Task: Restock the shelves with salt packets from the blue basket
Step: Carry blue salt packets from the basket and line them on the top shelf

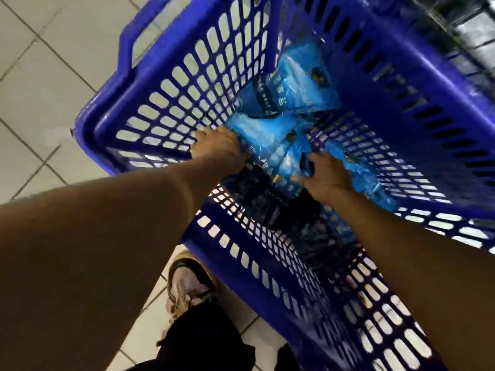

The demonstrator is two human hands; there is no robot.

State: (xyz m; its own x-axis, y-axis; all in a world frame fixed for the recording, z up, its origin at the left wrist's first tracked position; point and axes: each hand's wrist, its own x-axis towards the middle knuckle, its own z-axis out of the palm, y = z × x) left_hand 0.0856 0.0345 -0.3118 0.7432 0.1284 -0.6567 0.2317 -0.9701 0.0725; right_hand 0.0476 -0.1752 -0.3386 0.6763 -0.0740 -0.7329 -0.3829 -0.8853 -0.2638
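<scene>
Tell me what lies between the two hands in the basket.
Head view: blue salt packets fill the gap between left hand and right hand; no bare basket floor shows there.

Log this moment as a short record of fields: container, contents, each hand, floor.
container: blue basket, slotted walls, standing on the floor
contents: blue salt packets lying loose on its bottom
left hand: inside the basket, gripping a packet
right hand: inside the basket, fingers on another packet; grip unclear
floor: pale tiles; a shoe beside the basket

Both hands reach into the blue perforated plastic basket: left hand and right hand grip light-blue plastic salt packets.
</scene>
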